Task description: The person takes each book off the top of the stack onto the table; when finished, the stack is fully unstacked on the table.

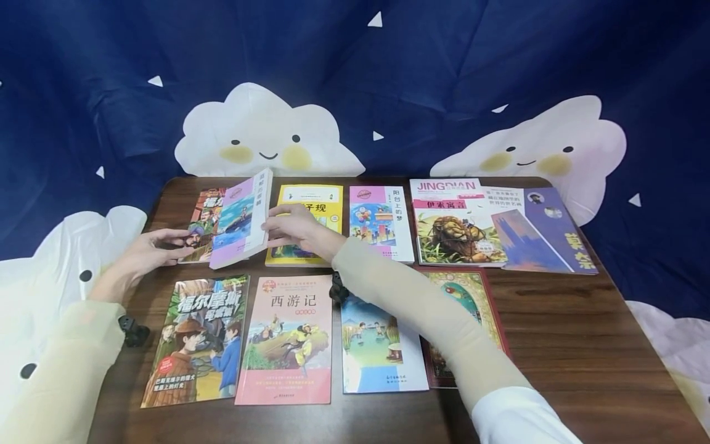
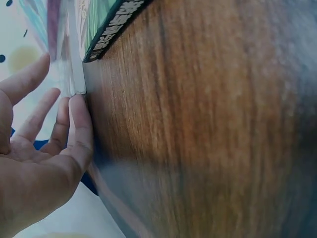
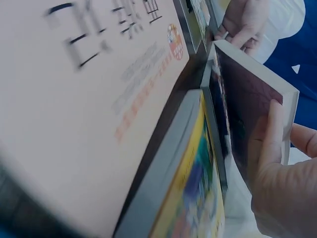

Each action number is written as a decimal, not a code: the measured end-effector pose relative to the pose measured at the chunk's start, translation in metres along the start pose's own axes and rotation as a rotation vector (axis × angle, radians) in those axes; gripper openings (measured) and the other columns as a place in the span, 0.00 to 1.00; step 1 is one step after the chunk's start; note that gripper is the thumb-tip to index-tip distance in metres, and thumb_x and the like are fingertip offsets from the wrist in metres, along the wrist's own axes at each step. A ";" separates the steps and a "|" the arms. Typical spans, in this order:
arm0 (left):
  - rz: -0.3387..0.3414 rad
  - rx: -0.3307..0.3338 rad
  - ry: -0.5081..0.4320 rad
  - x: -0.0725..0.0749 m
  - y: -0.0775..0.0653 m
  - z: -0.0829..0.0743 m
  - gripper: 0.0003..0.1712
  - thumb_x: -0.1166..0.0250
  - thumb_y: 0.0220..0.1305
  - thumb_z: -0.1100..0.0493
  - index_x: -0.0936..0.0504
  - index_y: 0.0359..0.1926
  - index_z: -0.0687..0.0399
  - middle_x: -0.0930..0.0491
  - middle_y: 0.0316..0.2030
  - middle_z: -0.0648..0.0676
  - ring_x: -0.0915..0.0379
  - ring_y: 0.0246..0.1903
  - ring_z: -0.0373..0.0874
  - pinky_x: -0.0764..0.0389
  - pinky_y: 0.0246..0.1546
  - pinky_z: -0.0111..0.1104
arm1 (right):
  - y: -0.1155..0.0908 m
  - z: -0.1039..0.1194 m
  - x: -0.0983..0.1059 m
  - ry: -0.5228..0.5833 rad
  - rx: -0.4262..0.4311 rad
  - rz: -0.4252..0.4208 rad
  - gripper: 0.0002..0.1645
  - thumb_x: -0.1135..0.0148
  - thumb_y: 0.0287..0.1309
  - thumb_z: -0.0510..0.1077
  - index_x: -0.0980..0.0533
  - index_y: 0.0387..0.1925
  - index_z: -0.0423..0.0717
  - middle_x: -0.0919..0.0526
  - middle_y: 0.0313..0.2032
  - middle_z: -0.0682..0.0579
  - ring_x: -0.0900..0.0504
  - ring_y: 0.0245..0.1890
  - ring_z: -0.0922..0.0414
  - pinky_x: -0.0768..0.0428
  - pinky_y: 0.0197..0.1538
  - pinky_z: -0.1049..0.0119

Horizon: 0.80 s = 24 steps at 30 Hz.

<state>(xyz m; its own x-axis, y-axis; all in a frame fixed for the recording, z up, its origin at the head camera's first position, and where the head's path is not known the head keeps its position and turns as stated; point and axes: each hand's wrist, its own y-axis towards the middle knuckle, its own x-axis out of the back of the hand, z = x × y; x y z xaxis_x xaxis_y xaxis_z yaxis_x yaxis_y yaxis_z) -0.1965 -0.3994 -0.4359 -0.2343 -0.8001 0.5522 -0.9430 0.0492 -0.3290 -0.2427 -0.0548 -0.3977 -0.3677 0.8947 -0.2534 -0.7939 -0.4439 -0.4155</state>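
Note:
My right hand (image 1: 302, 229) pinches a purple-and-blue paperback book (image 1: 240, 213) by its white right-hand side. In the head view that book stands tilted up over a Holmes comic book (image 1: 199, 231) at the back left, hiding part of its cover. The right wrist view has the thumb and fingers (image 3: 271, 136) on either side of the raised book (image 3: 250, 91). My left hand (image 1: 145, 253) is at the left edge of the comic book, fingers spread and fairly straight. Its fingertips (image 2: 79, 106) touch or nearly touch a book edge in the left wrist view.
Along the back lie a yellow book (image 1: 312, 196), a pink balcony book (image 1: 373, 216), a lion-covered book (image 1: 460, 231) and overlapping purple books (image 1: 554, 228). The front row holds another comic book (image 1: 194, 345), a pink book (image 1: 285, 345), a blue book (image 1: 383, 364) and a red-bordered book (image 1: 477, 296).

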 end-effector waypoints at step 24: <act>-0.020 -0.010 0.002 -0.005 0.002 0.000 0.40 0.31 0.74 0.51 0.34 0.76 0.67 0.26 0.58 0.55 0.23 0.39 0.21 0.14 0.43 0.20 | -0.149 0.013 0.174 -0.131 0.084 -0.042 0.28 0.41 0.70 0.32 0.32 0.69 0.42 0.13 0.48 0.50 0.11 0.45 0.57 0.07 0.47 0.60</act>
<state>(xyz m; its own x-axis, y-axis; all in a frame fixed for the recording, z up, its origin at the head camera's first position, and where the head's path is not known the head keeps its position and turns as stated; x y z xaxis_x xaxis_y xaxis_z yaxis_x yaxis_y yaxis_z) -0.1971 -0.3953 -0.4395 -0.2157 -0.7996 0.5605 -0.9499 0.0389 -0.3101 -0.1947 0.1674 -0.3681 -0.3889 0.9135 -0.1193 -0.8456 -0.4054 -0.3474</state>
